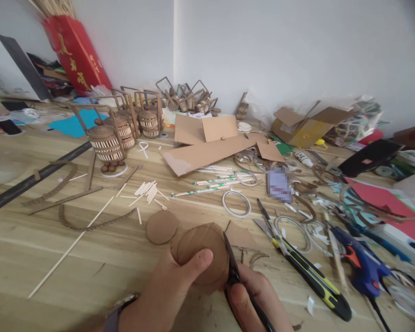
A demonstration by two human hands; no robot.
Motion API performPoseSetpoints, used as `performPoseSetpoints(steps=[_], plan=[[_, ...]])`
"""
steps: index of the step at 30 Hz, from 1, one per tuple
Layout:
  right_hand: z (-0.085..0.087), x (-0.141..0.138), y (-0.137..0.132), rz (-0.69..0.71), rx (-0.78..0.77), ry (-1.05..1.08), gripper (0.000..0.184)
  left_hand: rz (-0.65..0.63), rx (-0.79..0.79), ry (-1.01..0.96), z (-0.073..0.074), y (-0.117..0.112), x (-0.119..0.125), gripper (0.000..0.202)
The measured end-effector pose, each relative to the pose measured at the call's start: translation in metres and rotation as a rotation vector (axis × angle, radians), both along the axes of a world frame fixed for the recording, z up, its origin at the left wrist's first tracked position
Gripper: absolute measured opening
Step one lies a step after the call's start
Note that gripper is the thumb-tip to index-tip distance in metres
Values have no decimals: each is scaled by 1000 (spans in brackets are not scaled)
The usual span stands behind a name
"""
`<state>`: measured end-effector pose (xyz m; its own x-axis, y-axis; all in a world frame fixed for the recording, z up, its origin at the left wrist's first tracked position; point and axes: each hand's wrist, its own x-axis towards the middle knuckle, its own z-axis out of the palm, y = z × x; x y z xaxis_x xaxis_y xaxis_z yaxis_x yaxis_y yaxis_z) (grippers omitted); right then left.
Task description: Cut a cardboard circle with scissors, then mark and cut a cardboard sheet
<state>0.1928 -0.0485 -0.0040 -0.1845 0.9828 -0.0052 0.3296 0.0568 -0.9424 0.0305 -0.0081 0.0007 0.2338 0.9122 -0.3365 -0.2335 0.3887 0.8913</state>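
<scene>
I see a pale wooden table (20, 244) on my feed. Near, the left hand (168, 283) pinches brown card (192, 244), thumb on its drawn circle, likely steadying it for the black scissors (232, 263) the right hand (267, 289) wraps around; blade contact is unclear. A flat, round disc (162, 227) lies far-left of it.

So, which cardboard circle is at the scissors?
The circle gripped in the left hand, scissors at its right edge; the loose disc lies on the table.

- Soft, diffuse light; smooth pale-grey wall (263, 55) darkens at the upper right corner.
- Stretching and blur toward the edges.
- Small purple rectangular object (279, 184) pixelated.
</scene>
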Motion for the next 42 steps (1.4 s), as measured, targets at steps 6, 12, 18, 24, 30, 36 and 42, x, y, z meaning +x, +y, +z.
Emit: performPoseSetpoints(steps=[6,12,18,24,30,36,42], plan=[[-2,1,1,10,45,-58,74,1,-45,-77,-4,0,1,62],[-9,5,-1,-5,93,-91,72,-16,-66,-157,-2,-1,0,46],[-9,5,-1,2,73,-97,76,-44,-46,-167,-5,0,-2,38],[1,8,0,44,-31,-35,85,-34,-16,-75,-4,2,-4,49],[10,9,3,92,-74,-13,92,-48,39,6,7,4,-4,57],[11,10,3,96,-26,-31,80,-35,26,64,10,5,-4,56],[10,6,4,73,0,7,82,-41,5,48,2,3,-5,57]])
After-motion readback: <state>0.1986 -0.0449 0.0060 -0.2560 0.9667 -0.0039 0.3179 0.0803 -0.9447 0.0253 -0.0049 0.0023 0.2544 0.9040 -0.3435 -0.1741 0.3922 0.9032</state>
